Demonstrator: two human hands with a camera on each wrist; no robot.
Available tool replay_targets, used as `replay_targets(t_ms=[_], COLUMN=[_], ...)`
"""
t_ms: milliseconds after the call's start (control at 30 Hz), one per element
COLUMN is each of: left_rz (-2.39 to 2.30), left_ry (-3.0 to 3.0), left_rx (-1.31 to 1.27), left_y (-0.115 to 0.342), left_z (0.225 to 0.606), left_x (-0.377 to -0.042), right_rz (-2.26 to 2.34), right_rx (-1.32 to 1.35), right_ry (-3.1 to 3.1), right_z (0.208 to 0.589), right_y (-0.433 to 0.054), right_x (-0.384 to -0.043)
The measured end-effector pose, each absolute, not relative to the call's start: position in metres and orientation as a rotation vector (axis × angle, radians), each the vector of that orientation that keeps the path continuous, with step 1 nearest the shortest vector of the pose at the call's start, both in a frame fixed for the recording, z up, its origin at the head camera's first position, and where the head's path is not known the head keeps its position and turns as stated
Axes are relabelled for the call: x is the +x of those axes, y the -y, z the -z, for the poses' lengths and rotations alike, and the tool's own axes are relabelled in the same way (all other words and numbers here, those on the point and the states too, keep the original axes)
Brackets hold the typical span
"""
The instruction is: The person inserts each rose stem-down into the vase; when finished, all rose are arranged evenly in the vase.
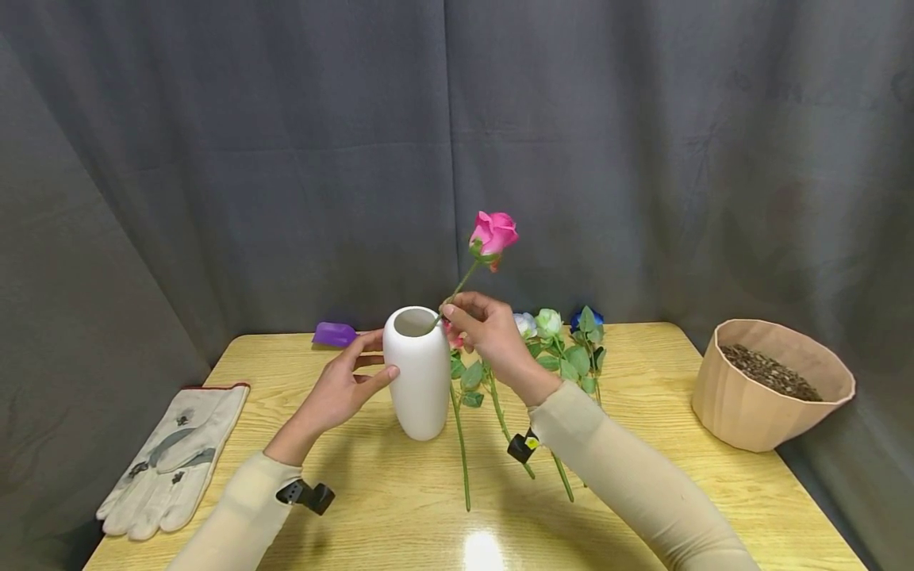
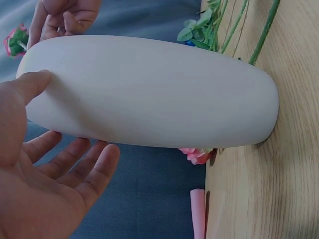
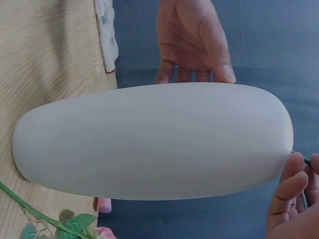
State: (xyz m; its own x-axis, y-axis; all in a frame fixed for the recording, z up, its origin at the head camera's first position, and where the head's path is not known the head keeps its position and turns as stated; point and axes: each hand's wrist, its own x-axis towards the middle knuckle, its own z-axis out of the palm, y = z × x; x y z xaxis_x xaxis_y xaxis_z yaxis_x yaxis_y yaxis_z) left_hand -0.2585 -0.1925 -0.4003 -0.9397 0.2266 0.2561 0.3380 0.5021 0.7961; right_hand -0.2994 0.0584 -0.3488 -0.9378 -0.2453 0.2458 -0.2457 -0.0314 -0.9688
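A white vase (image 1: 421, 381) stands upright on the table. My left hand (image 1: 347, 385) holds its upper left side, thumb in front and fingers round the back; the left wrist view shows the thumb (image 2: 37, 82) touching the wall. At the rim, my right hand (image 1: 493, 329) pinches the green stem of a pink rose (image 1: 494, 232). The stem slants, its lower end inside the vase mouth and the bloom up to the right. Inside the vase the stem tip is hidden. In the right wrist view, my right fingertips (image 3: 295, 164) are beside the rim.
Several artificial flowers lie right of the vase, among them a white-green bloom (image 1: 548, 321) and a blue one (image 1: 575, 321). A peach pot (image 1: 728, 396) of dark, coarse material stands far right. Work gloves (image 1: 178, 452) lie left; a purple scoop (image 1: 333, 334) lies behind the left hand.
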Motion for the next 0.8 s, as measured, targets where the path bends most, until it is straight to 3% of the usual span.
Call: replay_targets(t_ms=[800], left_rz=[1.439], left_ry=[2.620], left_rx=[-0.503], left_y=[0.193], left_z=[0.400], left_x=[-0.258], right_rz=[-2.132], right_rx=[0.521], right_ry=[2.301], right_z=[0.363], right_y=[-0.053], right_x=[-0.305])
